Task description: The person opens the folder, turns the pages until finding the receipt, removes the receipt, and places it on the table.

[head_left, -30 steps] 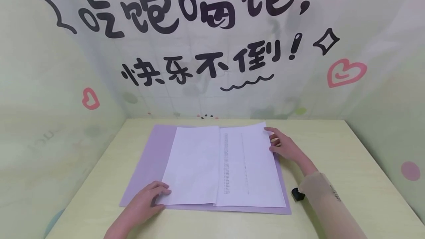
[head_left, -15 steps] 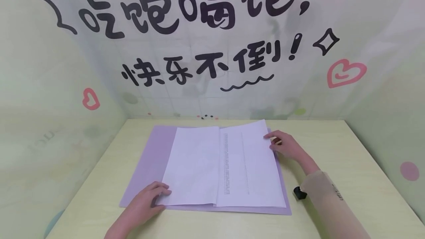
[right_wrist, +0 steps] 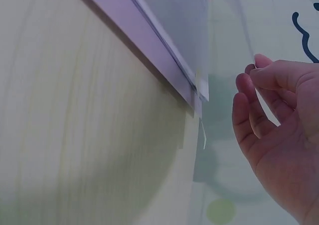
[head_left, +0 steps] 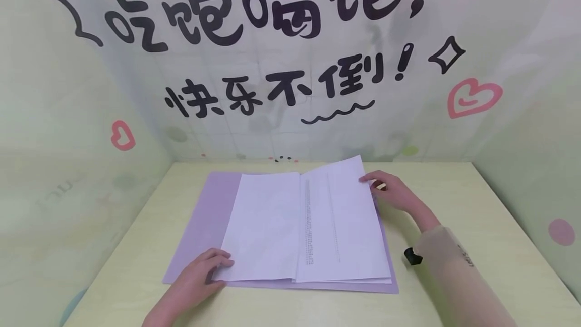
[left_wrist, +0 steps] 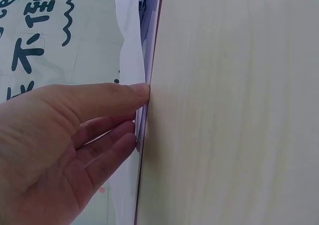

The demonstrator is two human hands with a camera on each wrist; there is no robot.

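Observation:
A lilac folder point(head_left: 204, 216) lies spread on the table, with a blank white left page point(head_left: 263, 226) and a right page point(head_left: 345, 226) bearing columns of small print. My left hand point(head_left: 199, 276) rests at the lower left corner of the left page. In the left wrist view its thumb point(left_wrist: 124, 96) touches the folder's near edge, the other fingers loosely bent over the paper. With thumb and fingertips, my right hand point(head_left: 395, 193) pinches the right page by its outer edge near the top. That page's upper corner is raised, and a gap shows beneath its lower edge.
The pale wooden table point(head_left: 472, 226) meets a back wall point(head_left: 272, 135) printed with black characters. Printed side walls point(head_left: 535, 175) stand to left and right. A small black piece point(head_left: 413, 256) sits beside the right sleeve point(head_left: 454, 266).
My right hand, after sliding slightly down the page edge, has risen, lifting the right page's upper corner higher and opening a gap at its lower edge. The left hand stays put.

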